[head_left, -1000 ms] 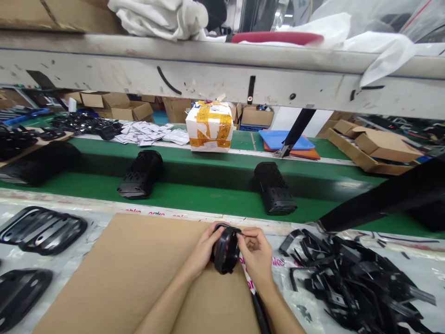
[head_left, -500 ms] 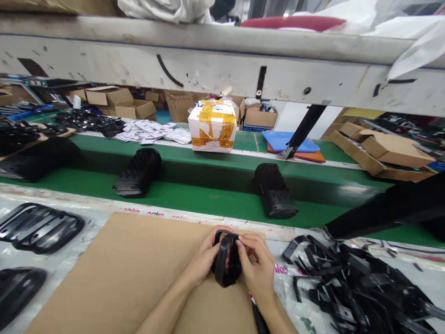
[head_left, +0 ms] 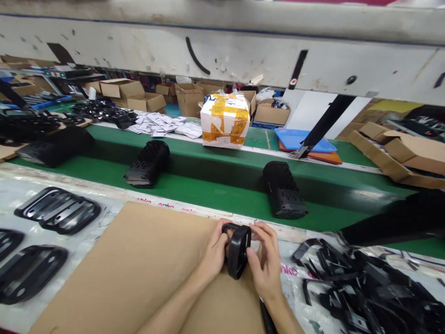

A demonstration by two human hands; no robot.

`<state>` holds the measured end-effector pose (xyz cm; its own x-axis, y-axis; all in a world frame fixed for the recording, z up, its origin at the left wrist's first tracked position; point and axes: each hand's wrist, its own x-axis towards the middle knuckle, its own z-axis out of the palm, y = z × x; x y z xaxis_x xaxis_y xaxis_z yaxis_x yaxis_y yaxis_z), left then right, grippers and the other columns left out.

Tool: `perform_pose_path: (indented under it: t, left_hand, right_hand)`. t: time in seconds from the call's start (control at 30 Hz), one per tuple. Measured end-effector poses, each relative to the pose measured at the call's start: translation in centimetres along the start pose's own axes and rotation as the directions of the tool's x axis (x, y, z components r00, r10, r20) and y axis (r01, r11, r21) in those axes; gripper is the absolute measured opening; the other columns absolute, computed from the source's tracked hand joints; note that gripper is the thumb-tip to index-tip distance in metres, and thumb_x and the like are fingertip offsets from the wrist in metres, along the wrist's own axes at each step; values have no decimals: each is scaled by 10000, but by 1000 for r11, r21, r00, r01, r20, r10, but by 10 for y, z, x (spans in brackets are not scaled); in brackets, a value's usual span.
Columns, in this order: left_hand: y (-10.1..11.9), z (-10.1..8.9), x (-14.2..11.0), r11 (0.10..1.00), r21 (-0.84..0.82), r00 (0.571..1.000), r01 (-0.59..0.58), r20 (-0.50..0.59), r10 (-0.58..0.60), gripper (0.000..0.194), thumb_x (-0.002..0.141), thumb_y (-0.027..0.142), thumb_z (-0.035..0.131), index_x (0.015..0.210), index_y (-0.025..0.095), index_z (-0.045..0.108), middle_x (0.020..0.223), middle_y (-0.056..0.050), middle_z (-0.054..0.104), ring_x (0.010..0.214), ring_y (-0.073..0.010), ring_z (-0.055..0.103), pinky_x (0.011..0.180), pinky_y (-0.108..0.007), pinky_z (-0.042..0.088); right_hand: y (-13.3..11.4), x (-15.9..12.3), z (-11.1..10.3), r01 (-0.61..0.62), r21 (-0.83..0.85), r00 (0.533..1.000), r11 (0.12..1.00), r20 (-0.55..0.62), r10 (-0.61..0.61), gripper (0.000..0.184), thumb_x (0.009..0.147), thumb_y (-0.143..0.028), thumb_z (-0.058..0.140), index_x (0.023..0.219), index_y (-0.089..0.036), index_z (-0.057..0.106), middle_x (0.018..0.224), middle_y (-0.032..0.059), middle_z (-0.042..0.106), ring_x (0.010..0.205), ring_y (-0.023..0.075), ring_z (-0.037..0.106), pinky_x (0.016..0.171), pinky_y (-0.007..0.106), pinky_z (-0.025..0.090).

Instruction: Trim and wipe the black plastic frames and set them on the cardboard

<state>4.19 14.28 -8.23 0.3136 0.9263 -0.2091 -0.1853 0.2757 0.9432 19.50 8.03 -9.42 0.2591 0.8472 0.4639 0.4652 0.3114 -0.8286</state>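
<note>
My left hand [head_left: 216,253] is closed around the left side of a black oval plastic frame [head_left: 238,253], which stands on edge above the cardboard sheet [head_left: 146,269]. My right hand [head_left: 266,260] is at the frame's right side with its fingers apart; the thumb and index fingertips are at the frame's edge, and I cannot tell how firmly they touch. Part of the frame's far side is hidden by my left fingers. Below my right wrist lies a dark rod-like thing [head_left: 267,317], mostly covered.
Black oval frames [head_left: 57,211] lie at the left; a heap of black plastic pieces [head_left: 375,287] is at the right. Beyond, black perforated housings [head_left: 148,164] sit on the green conveyor [head_left: 208,192]. A taped white box [head_left: 225,121] stands behind, below a white beam [head_left: 243,51].
The frame has turned so its outer rim faces me more. My right fingers have spread from a pinch at its edge. The camera view has tilted down and shifted.
</note>
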Motion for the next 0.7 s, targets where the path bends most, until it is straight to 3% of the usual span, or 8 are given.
perform_pose_path:
  t: [0.1, 0.17, 0.33, 0.47, 0.6, 0.7]
  left_hand:
    - [4, -1, -2, 999, -24, 1000, -27, 7, 27, 217, 863, 365, 599, 1035, 235, 608, 764, 30, 571, 668, -161, 477, 630, -265, 418]
    - [8, -1, -3, 995, -97, 1000, 7, 26, -5, 218, 831, 327, 624, 1027, 233, 602, 763, 38, 558, 667, -149, 462, 628, -252, 411]
    - [16, 2, 1, 910, -378, 981, 170, 151, -121, 314, 777, 369, 769, 980, 202, 597, 693, 52, 530, 606, -114, 441, 582, -226, 371]
    - [15, -1, 6, 851, -460, 958, 255, 237, -160, 424, 814, 526, 820, 914, 160, 631, 663, 23, 567, 581, -121, 508, 587, -243, 420]
    - [16, -7, 10, 755, -506, 898, 417, 356, -258, 523, 774, 617, 853, 890, 143, 666, 680, 7, 590, 589, -128, 555, 604, -245, 459]
    - [19, -12, 11, 675, -531, 844, 513, 458, -280, 495, 782, 588, 863, 839, 142, 658, 678, 7, 579, 581, -125, 549, 594, -246, 469]
  right_hand:
    - [-7, 0, 2, 34, 24, 987, 999, 154, -37, 752, 984, -634, 642, 1622, -295, 436, 1615, 152, 439, 1507, 419, 402, 1213, 611, 397]
    - [-11, -1, 4, 31, 34, 977, 999, 212, -38, 868, 951, -651, 687, 1665, -292, 347, 1670, 148, 384, 1549, 425, 351, 1248, 618, 357]
    - [-13, -2, 6, 50, 33, 986, 998, 160, -55, 771, 1007, -591, 630, 1651, -272, 350, 1645, 152, 425, 1513, 404, 424, 1223, 649, 389]
    - [-15, 2, 3, 73, 4, 993, 997, 94, -73, 727, 1021, -631, 579, 1626, -268, 405, 1594, 146, 496, 1455, 390, 493, 1180, 621, 446]
    - [-15, 3, 2, 61, 32, 995, 998, 73, -63, 736, 1011, -667, 568, 1612, -263, 439, 1574, 149, 525, 1427, 390, 522, 1169, 603, 450]
    - [-12, 2, 2, 38, 98, 994, 994, 97, -48, 748, 1004, -685, 564, 1616, -274, 440, 1599, 134, 513, 1461, 392, 494, 1207, 611, 402]
